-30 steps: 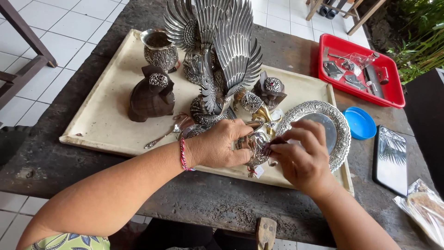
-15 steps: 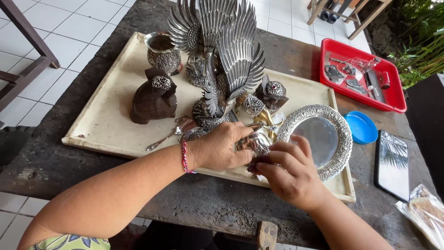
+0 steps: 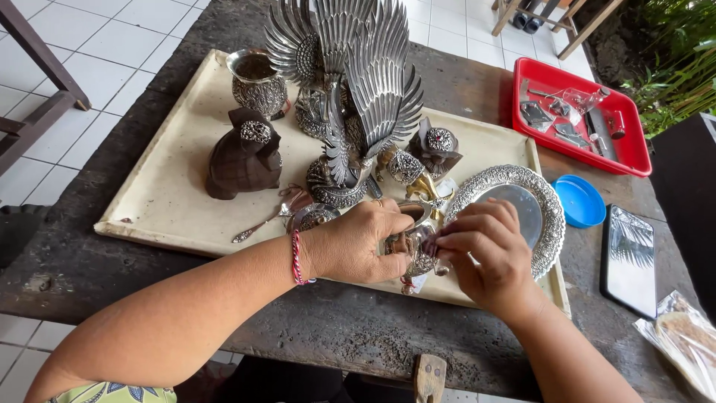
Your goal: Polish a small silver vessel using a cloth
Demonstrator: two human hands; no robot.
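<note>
The left hand (image 3: 358, 246) has its grip wrapped around a small silver cup (image 3: 415, 237), holding it just above the near edge of the cream tray (image 3: 171, 201). The right hand (image 3: 485, 254) pinches narrowly at the cup's right side, fingertips touching the metal; what lies between them is too small to tell. A red-and-white thread bracelet (image 3: 297, 257) circles the left wrist. Just beyond the hands stands a winged silver statue (image 3: 358, 97), with a dark carved figure (image 3: 242, 157) to its left and a round ornate-rimmed plate (image 3: 522, 213) to the right. On the desk (image 3: 328, 328) farther right sit a blue lid (image 3: 579, 201), a red tray (image 3: 574, 119) and a phone (image 3: 632, 257).
</note>
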